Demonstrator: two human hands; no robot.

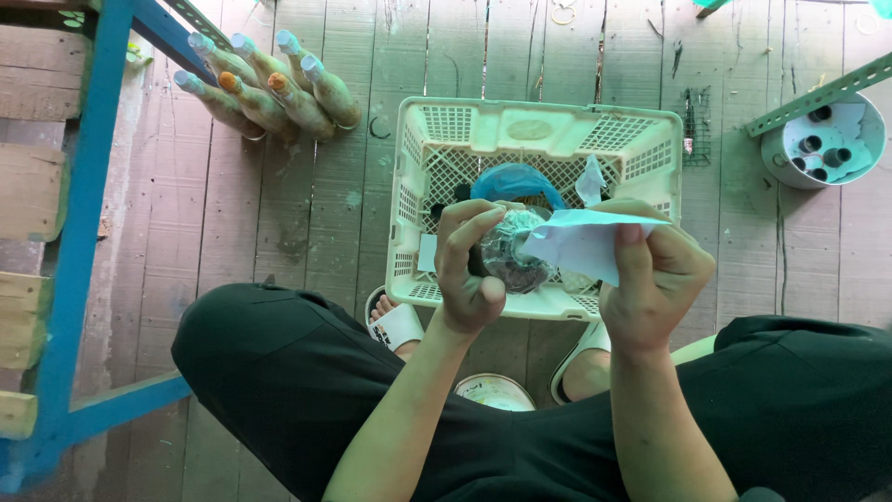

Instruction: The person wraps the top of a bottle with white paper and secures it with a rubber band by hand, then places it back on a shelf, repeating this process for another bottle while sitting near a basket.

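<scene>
Gripping a dark bundle, left hand — right hand pinching paper — above crate rim.

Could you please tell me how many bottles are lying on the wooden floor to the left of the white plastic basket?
7 tan bottles lie bunched on the wooden plank floor, upper left of the white plastic basket; others may be hidden beneath.

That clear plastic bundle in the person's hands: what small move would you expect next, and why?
Probably drawing the white paper further around the clear plastic bundle. The left hand cups the bundle above the white basket, while the right hand pinches the paper, which touches only the bundle's near side.
</scene>
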